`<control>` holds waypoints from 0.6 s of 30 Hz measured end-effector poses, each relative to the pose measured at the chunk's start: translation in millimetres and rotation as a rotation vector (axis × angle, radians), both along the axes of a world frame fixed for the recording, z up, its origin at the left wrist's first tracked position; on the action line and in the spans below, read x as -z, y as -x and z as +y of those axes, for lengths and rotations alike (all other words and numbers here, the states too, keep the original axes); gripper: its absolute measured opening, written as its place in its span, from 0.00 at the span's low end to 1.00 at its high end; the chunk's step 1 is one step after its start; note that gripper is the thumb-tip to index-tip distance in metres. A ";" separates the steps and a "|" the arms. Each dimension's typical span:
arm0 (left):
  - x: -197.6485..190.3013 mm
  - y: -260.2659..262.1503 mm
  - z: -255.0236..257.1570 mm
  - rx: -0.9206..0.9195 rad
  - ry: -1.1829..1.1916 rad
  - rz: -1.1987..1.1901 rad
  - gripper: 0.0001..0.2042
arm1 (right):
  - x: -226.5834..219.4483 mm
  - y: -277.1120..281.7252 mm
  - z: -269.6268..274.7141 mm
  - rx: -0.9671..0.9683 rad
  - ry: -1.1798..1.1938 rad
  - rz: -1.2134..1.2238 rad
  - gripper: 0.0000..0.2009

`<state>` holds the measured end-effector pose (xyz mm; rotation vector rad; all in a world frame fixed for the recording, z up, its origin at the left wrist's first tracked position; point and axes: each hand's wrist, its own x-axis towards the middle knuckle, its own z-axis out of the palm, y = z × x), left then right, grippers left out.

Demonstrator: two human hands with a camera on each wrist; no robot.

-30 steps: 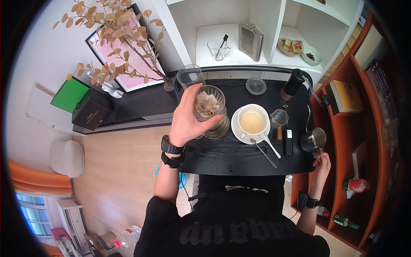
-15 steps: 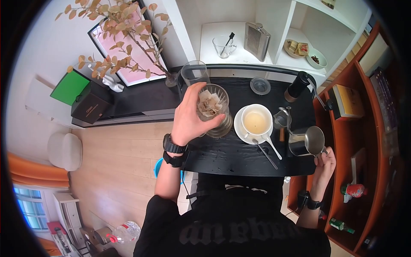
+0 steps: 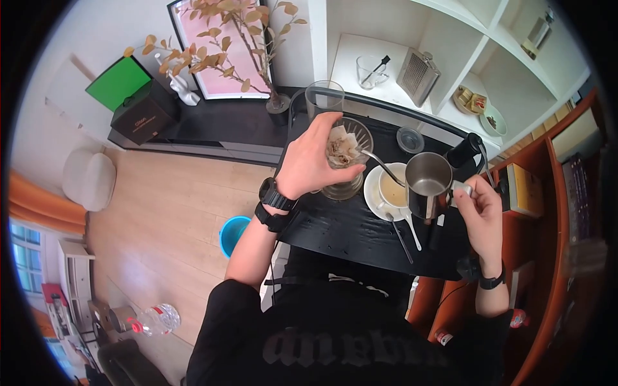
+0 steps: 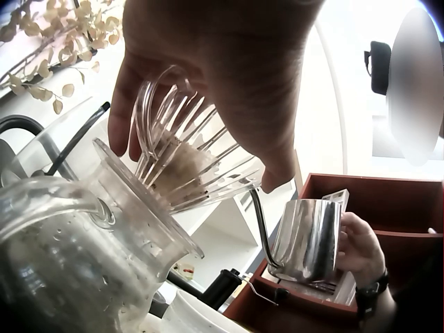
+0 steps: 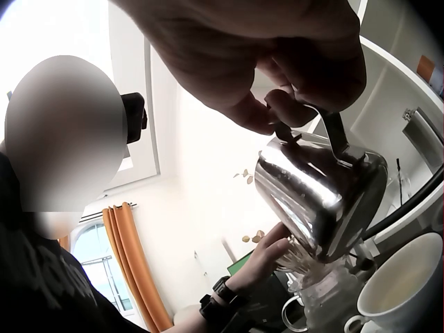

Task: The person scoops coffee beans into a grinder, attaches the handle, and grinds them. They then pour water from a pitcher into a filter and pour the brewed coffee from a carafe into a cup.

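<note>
My left hand (image 3: 312,161) grips a ribbed glass coffee dripper (image 4: 187,159), thumb on one side and fingers on the other. Inside it sits a crumpled paper filter (image 3: 343,147) with brown stains. Below stands a glass server (image 4: 76,257); in the left wrist view the dripper is tilted over its mouth. With my right hand (image 3: 481,215) I hold a steel gooseneck kettle (image 3: 429,177) by its handle. The kettle's thin spout reaches left, its tip at the dripper's rim. Under the spout is a white cup (image 3: 394,193) of pale liquid on a saucer (image 3: 372,201).
A spoon (image 3: 402,241) lies beside the saucer on the black table (image 3: 335,225). Towards the back stand a tall clear glass (image 3: 325,96), a small round dish (image 3: 411,139) and a black hand grinder (image 3: 465,151). A wooden bookcase (image 3: 553,167) borders the right side.
My right hand has lifted the kettle and brought it left, over the table, until its spout meets the dripper. My left hand stays on the dripper. The head view has turned.
</note>
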<state>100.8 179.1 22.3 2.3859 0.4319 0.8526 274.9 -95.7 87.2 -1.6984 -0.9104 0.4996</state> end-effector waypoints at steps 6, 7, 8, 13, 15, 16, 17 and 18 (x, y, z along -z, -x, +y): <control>0.6 1.5 -0.9 -0.012 0.027 0.002 0.43 | -28.2 -3.4 24.0 -0.079 0.107 -0.258 0.08; 0.0 1.9 -1.2 -0.013 0.032 0.008 0.43 | -32.5 -4.7 26.5 -0.085 0.144 -0.293 0.09; -1.3 2.1 -1.7 -0.012 0.037 0.013 0.43 | -38.0 -6.0 28.5 -0.089 0.181 -0.329 0.09; -0.2 1.6 -0.8 -0.007 0.026 0.008 0.43 | -48.8 -6.1 36.4 -0.087 0.236 -0.459 0.11; 0.6 1.6 -0.8 -0.004 0.025 0.005 0.43 | -52.0 -5.2 37.1 -0.085 0.251 -0.470 0.11; -0.2 1.9 -0.9 0.000 0.021 0.004 0.43 | -52.9 -4.6 37.2 -0.085 0.259 -0.475 0.11; -1.8 2.1 -1.3 0.005 0.016 0.003 0.42 | -53.3 -4.1 37.1 -0.082 0.268 -0.483 0.11; -2.6 2.1 -1.6 0.010 0.011 0.002 0.42 | -53.6 -3.7 36.9 -0.079 0.277 -0.492 0.11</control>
